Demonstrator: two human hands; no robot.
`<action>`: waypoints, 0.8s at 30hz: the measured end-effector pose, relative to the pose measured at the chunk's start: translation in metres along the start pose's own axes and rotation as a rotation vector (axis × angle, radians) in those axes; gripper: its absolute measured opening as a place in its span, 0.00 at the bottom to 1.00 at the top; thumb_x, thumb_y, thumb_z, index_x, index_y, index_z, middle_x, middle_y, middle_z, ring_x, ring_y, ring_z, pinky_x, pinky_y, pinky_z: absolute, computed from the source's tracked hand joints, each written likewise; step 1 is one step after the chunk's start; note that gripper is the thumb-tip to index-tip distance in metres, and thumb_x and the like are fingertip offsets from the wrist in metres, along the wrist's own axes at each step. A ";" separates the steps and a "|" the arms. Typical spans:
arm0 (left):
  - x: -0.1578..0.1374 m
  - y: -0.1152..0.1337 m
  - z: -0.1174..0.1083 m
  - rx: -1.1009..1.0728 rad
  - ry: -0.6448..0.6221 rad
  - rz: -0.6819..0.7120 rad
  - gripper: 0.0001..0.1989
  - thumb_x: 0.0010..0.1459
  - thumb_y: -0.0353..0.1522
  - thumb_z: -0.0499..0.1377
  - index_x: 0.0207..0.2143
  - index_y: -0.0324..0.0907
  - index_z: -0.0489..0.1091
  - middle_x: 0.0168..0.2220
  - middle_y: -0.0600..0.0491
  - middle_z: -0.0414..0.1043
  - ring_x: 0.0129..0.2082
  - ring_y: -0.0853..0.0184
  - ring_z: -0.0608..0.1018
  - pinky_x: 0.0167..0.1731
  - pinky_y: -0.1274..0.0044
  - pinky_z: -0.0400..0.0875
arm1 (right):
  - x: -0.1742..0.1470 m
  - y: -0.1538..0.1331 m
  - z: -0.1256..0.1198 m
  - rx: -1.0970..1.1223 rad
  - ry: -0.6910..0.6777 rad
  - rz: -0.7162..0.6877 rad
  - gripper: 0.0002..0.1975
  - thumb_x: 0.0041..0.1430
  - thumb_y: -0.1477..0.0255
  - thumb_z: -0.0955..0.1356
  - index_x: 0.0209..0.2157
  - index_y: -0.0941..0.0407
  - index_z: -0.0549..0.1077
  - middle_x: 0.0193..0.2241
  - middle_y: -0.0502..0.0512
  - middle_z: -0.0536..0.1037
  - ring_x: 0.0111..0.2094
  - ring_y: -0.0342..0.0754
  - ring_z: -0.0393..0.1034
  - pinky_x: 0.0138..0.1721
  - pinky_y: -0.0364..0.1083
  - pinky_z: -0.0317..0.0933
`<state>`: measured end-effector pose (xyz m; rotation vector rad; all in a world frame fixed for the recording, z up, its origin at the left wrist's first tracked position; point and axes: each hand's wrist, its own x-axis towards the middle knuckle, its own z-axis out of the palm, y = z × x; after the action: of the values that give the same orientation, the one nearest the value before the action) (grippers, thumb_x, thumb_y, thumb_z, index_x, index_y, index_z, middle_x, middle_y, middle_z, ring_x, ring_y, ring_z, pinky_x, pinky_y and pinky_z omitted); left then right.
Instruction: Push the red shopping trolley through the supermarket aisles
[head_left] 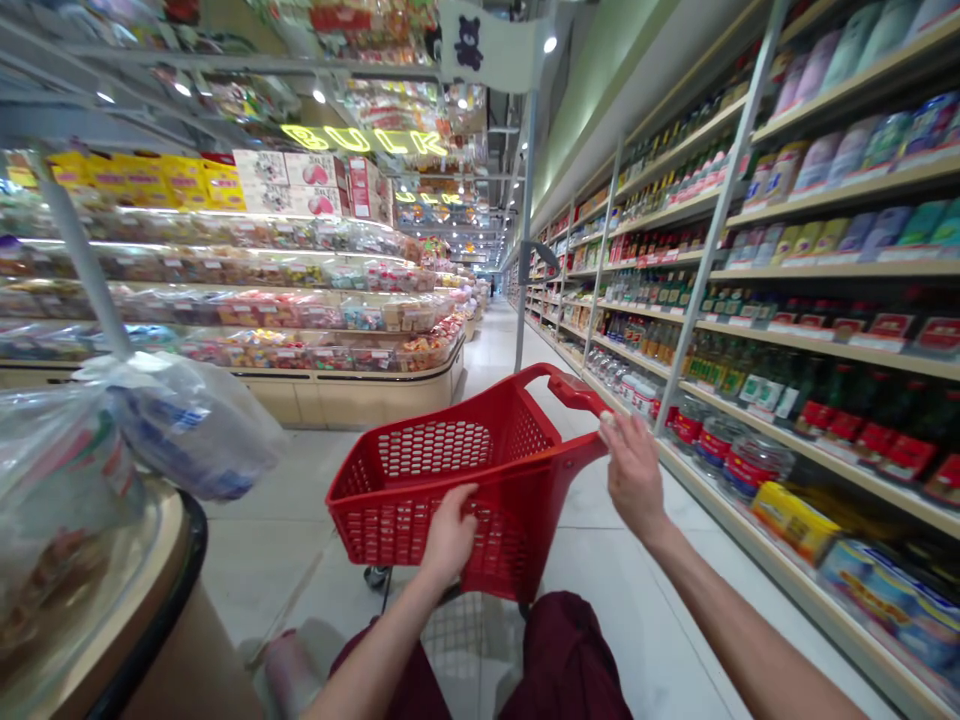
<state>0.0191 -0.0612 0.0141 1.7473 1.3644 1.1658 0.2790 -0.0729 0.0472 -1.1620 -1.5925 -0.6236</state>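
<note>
A red plastic shopping cart (510, 540) with honeycomb-like holes in its sides stands slantwise before me on the floor. No goods show in the visible part of its basket. At the near side rim, my left hand (450, 535) is closed on the cart, fingers curled at the edge with the thumb below. My right hand (631, 480) grips the near end of the cart's red handle (577, 392), the fingers bunched around it. Below the cart show my dark maroon trouser legs (574, 660).
Tall shelves (825, 350) of bottles, cans and jars line the right. Tiered bulk bins (300, 320) of wrapped goods stand left. A rounded counter (187, 600) with plastic bags (195, 425) is close at left. A metal pole (523, 290) rises beyond the cart; a tiled aisle (484, 340) runs ahead.
</note>
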 end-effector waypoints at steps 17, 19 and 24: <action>0.011 -0.029 -0.042 0.998 -0.181 0.016 0.36 0.43 0.20 0.43 0.58 0.35 0.43 0.62 0.49 0.38 0.61 0.66 0.45 0.55 0.59 0.44 | -0.030 0.015 0.013 0.031 -0.111 -0.299 0.19 0.58 0.81 0.56 0.46 0.54 0.68 0.49 0.56 0.68 0.57 0.47 0.50 0.53 0.54 0.57; 0.010 -0.029 -0.043 1.004 -0.200 0.019 0.37 0.43 0.20 0.43 0.58 0.36 0.43 0.62 0.50 0.38 0.61 0.66 0.45 0.55 0.58 0.44 | -0.052 0.009 0.020 0.086 -0.277 -0.413 0.18 0.58 0.81 0.56 0.44 0.54 0.69 0.47 0.56 0.71 0.56 0.47 0.53 0.49 0.51 0.62; 0.010 -0.032 -0.043 1.021 -0.218 0.029 0.39 0.41 0.19 0.44 0.59 0.36 0.41 0.62 0.51 0.36 0.61 0.66 0.44 0.55 0.58 0.43 | -0.039 0.001 0.021 0.075 -0.156 -0.298 0.18 0.57 0.81 0.57 0.47 0.55 0.67 0.51 0.58 0.66 0.57 0.49 0.50 0.52 0.56 0.56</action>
<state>-0.0320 -0.0446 0.0065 2.4563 1.9602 0.2087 0.2718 -0.0695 0.0040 -0.9438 -1.9262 -0.6700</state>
